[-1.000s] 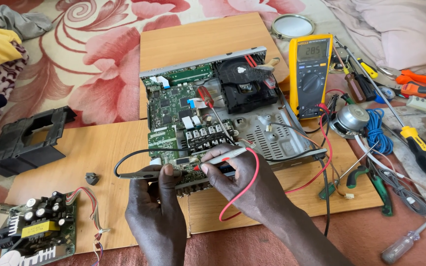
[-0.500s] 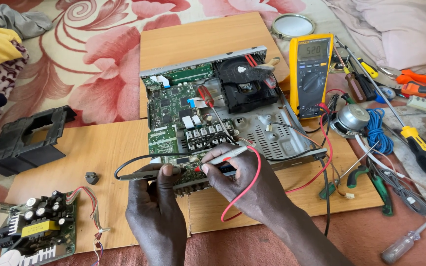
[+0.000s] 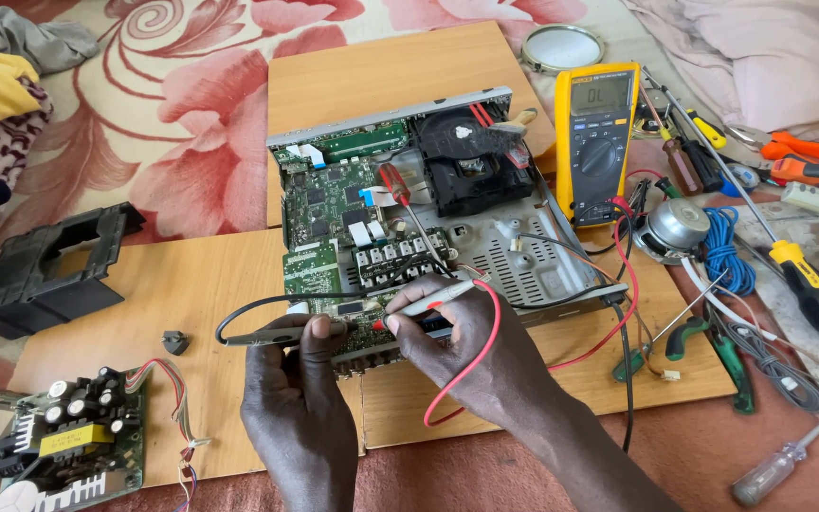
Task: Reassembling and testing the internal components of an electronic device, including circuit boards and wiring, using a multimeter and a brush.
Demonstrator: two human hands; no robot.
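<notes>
I take the open player chassis [image 3: 447, 228] as my landmark; it sits on wooden boards [image 3: 191, 294] with its lid off.

Nearest me, at the chassis's near edge, my left hand [image 3: 300, 408] is closed around the black probe [image 3: 267, 332], tip aimed right toward the green circuit board [image 3: 334, 237]. Just beside it, my right hand [image 3: 471, 356] pinches the red probe [image 3: 428, 305] like a pen, tip down on the same near edge of the board. The 2 tips stand close together, apart. The red lead [image 3: 485, 332] loops over my right wrist.

Handling judgement: both probes are light, stiff and slim; grip belongs on the insulated barrel, behind the tip. The leads are soft and could snag. The board looks fragile and densely populated, so a slipped tip could bridge contacts.

Left of the chassis and nearer me lies a loose power board [image 3: 68, 436] with capacitors; farther left, a black plastic frame [image 3: 49, 265].

A red-handled screwdriver [image 3: 400, 190] rests inside the chassis.

Right of the chassis stand a yellow multimeter [image 3: 599, 142], a small speaker [image 3: 675, 226], blue cable [image 3: 724, 246] and a yellow-handled screwdriver [image 3: 812, 289].
</notes>
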